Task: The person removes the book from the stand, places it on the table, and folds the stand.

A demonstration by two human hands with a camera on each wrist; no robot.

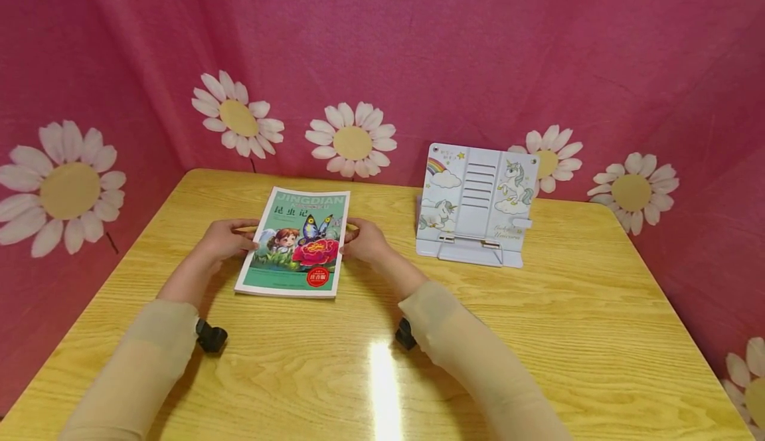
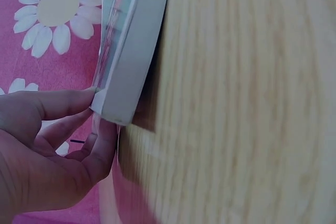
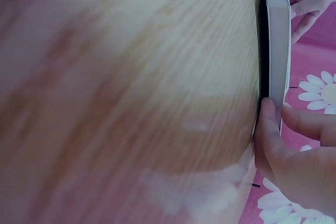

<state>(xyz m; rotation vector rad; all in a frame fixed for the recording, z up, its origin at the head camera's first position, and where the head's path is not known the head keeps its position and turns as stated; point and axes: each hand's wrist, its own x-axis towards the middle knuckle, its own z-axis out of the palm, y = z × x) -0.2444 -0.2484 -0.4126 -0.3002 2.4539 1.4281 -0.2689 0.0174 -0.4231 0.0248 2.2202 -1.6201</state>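
A paperback book (image 1: 287,265) with a green illustrated cover lies face up between the two hands, close over the wooden table. On its left edge is the left hand (image 1: 226,240), which pinches the book with the thumb at the cover side and fingers curled at the underside, as the left wrist view shows. The right hand (image 1: 366,240) grips the opposite edge. In the right wrist view, a fingertip of the right hand (image 3: 302,169) reaches the book's lower side and the thumb is near the cover. A dark shadow shows under the book's block of pages (image 3: 279,51).
To the right, a white metal book stand (image 1: 475,195) with unicorn pictures stands tilted back, with wire clips at its front ledge. Pink cloth (image 1: 394,42) with large daisies hangs behind and beside the wooden table (image 1: 299,374). Black devices (image 1: 212,337) sit at both wrists.
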